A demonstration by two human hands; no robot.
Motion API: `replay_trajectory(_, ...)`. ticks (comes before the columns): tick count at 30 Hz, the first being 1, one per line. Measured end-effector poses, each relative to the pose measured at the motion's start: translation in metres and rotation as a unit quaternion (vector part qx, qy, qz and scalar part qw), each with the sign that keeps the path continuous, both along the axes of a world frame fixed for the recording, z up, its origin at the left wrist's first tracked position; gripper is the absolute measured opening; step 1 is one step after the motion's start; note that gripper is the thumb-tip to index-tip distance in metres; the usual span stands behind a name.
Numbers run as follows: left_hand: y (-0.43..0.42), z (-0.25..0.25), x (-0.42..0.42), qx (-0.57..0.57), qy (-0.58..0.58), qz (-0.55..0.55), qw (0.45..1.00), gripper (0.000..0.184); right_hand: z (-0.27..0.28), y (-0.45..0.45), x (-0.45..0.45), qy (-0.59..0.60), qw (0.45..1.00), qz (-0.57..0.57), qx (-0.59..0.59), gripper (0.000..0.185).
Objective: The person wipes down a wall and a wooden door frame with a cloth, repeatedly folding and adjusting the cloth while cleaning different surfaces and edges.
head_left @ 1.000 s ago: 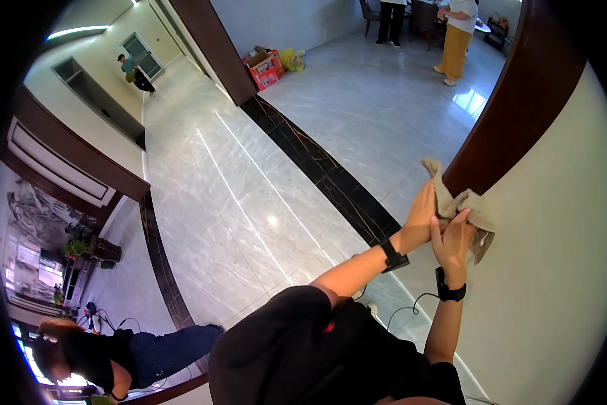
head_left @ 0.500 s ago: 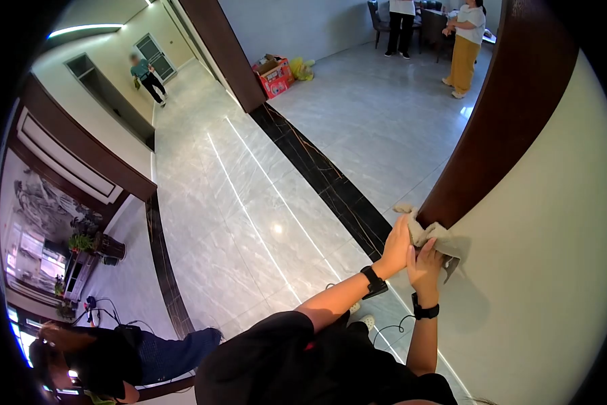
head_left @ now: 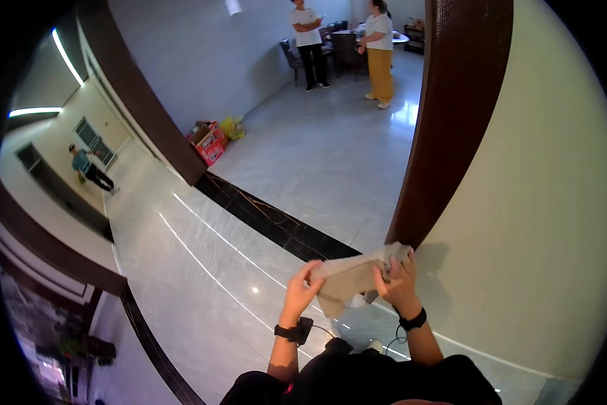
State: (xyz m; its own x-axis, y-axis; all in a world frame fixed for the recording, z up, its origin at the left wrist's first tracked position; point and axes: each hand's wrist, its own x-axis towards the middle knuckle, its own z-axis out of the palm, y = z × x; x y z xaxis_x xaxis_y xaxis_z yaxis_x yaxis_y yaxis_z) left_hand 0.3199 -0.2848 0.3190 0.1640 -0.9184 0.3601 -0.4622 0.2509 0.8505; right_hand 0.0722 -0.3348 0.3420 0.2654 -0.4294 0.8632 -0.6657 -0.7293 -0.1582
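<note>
A beige-grey cloth is stretched between my two hands in front of the dark brown door frame. My left hand pinches its left end between thumb and fingers. At the other end my right hand grips a bunched part, close to the foot of the frame. The cloth's lower edge hangs loose. Both wrists wear black bands, and a thin cable runs near each of them.
A pale wall rises on my right. A black threshold strip crosses the grey tiled floor. Beyond the doorway stand two people, a red box, a yellow bag and chairs. Another person is down the corridor.
Both hands have come away from the base of the door frame and spread apart, the left one moving left. The cloth has gone from bunched to stretched out. My view has turned right.
</note>
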Motion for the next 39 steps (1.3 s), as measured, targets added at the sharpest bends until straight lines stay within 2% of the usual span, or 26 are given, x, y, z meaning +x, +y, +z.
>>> replay_trajectory(1,-0.006,0.020,0.007,-0.055,-0.026,0.022,0.998,0.037,0.014,-0.005,0.009,0.018,0.999,0.028,-0.039,0.066)
replay_trajectory(5,-0.025,0.059,0.031,-0.226,-0.126,0.158,0.953,0.030,0.058,-0.018,0.033,-0.065,0.998,0.014,0.013,0.065)
replay_trajectory(6,-0.026,0.061,0.039,-0.227,-0.126,0.152,0.954,0.030,0.061,-0.015,0.035,-0.126,0.983,0.064,0.116,0.065)
replay_trajectory(7,-0.028,0.062,0.049,-0.210,0.008,0.213,0.954,0.028,0.061,-0.014,0.037,-0.184,0.952,0.112,0.217,0.064)
replay_trajectory(8,-0.033,0.064,0.060,-0.187,0.142,0.271,0.934,0.028,0.052,-0.020,0.035,-0.184,0.935,0.164,0.256,0.067)
replay_trajectory(9,-0.037,0.063,0.079,-0.188,0.144,0.267,0.934,0.028,0.049,-0.022,0.040,-0.185,0.936,0.161,0.254,0.067)
replay_trajectory(11,-0.044,0.051,0.116,-0.277,0.246,0.259,0.892,0.029,0.038,-0.022,0.056,-0.081,0.971,0.146,0.172,0.065)
replay_trajectory(12,-0.043,0.059,0.116,-0.277,0.248,0.257,0.892,0.029,0.030,-0.013,0.068,-0.142,0.951,0.166,0.218,0.064)
replay_trajectory(14,-0.040,0.078,0.118,-0.306,0.334,0.273,0.849,0.031,0.012,-0.015,0.084,-0.158,0.929,0.207,0.263,0.063)
replay_trajectory(15,-0.038,0.071,0.123,-0.305,0.333,0.273,0.849,0.031,-0.002,-0.009,0.093,-0.172,0.902,0.249,0.308,0.061)
replay_trajectory(17,-0.031,0.059,0.135,-0.289,0.284,0.302,0.863,0.031,-0.016,0.001,0.110,-0.136,0.897,0.257,0.332,0.056)
replay_trajectory(19,-0.025,0.055,0.135,-0.285,0.282,0.263,0.877,0.032,-0.029,0.008,0.124,-0.106,0.892,0.291,0.330,0.054)
replay_trajectory(21,-0.023,0.048,0.135,-0.221,0.268,0.236,0.908,0.031,-0.033,0.014,0.139,-0.089,0.893,0.296,0.327,0.059)
replay_trajectory(22,-0.021,0.046,0.130,-0.202,0.200,0.239,0.928,0.031,-0.028,0.018,0.143,-0.055,0.858,0.306,0.409,0.062)
replay_trajectory(23,-0.020,0.048,0.117,-0.161,0.196,0.213,0.944,0.031,-0.024,0.019,0.146,-0.017,0.816,0.312,0.485,0.065)
replay_trajectory(24,-0.021,0.049,0.101,-0.149,0.185,0.171,0.956,0.033,-0.023,0.021,0.151,0.002,0.810,0.297,0.506,0.072)
replay_trajectory(25,-0.021,0.043,0.088,-0.108,0.138,0.149,0.973,0.037,-0.025,0.020,0.151,0.005,0.810,0.297,0.505,0.072)
replay_trajectory(27,-0.024,0.055,0.064,-0.182,-0.057,0.082,0.978,0.038,-0.024,0.018,0.152,0.039,0.852,0.196,0.485,0.075)
replay_trajectory(28,-0.025,0.063,0.054,-0.178,-0.050,0.072,0.980,0.038,-0.031,0.014,0.151,-0.002,0.862,0.155,0.482,0.065)
replay_trajectory(31,-0.027,0.068,0.042,-0.159,-0.041,0.060,0.985,0.039,-0.044,0.009,0.114,-0.098,0.874,0.140,0.455,0.053)
replay_trajectory(32,-0.030,0.070,0.038,-0.151,-0.039,0.062,0.986,0.041,-0.044,0.011,0.101,-0.134,0.899,0.099,0.404,0.043)
replay_trajectory(33,-0.033,0.072,0.032,-0.151,-0.038,0.060,0.986,0.041,-0.032,0.014,0.085,-0.134,0.900,0.096,0.404,0.043)
replay_trajectory(35,-0.033,0.077,0.020,-0.159,-0.051,0.035,0.985,0.044,0.004,0.028,0.051,-0.112,0.939,-0.064,0.319,0.041)
replay_trajectory(37,-0.037,0.075,0.002,-0.153,-0.047,0.012,0.987,0.045,0.030,0.034,0.030,-0.157,0.974,-0.071,0.145,0.039)
replay_trajectory(38,-0.042,0.074,-0.011,-0.186,-0.048,-0.008,0.981,0.045,0.035,0.035,0.018,-0.157,0.975,-0.070,0.144,0.039)
replay_trajectory(39,-0.048,0.074,-0.025,-0.219,-0.049,-0.028,0.974,0.045,0.039,0.036,0.006,-0.123,0.982,-0.136,0.054,0.039)
